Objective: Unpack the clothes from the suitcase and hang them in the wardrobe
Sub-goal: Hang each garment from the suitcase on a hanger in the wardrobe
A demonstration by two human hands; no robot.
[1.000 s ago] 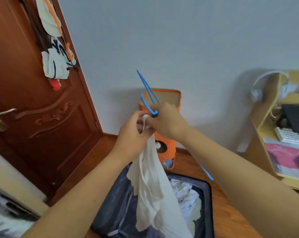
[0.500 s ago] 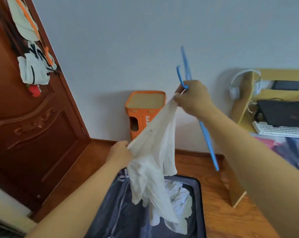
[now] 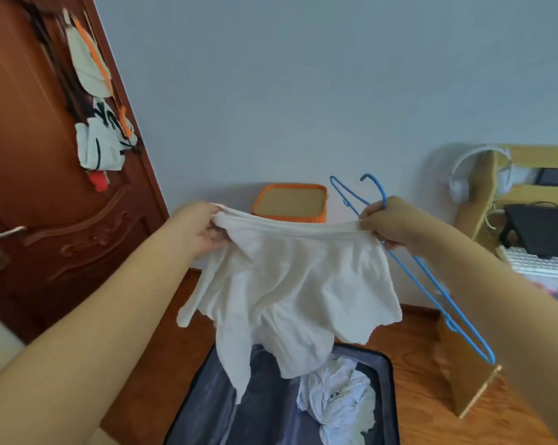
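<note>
A white garment (image 3: 290, 284) is stretched wide between my hands above the open dark suitcase (image 3: 385, 380) on the floor. My left hand (image 3: 197, 229) grips its left top edge. My right hand (image 3: 388, 224) grips the right top edge together with a blue wire hanger (image 3: 431, 297), which slants down to the right, outside the garment. A crumpled pale garment (image 3: 338, 396) lies inside the suitcase. No wardrobe is in view.
A brown wooden door (image 3: 46, 220) with bags hanging on it (image 3: 98, 136) stands at the left. An orange stool (image 3: 290, 203) sits against the wall behind the garment. A wooden desk shelf (image 3: 476, 200) with headphones, a keyboard and a laptop is at the right.
My hands have moved apart and spread the white garment out flat. The hanger in my right hand has tipped from upright to slanting down to the right.
</note>
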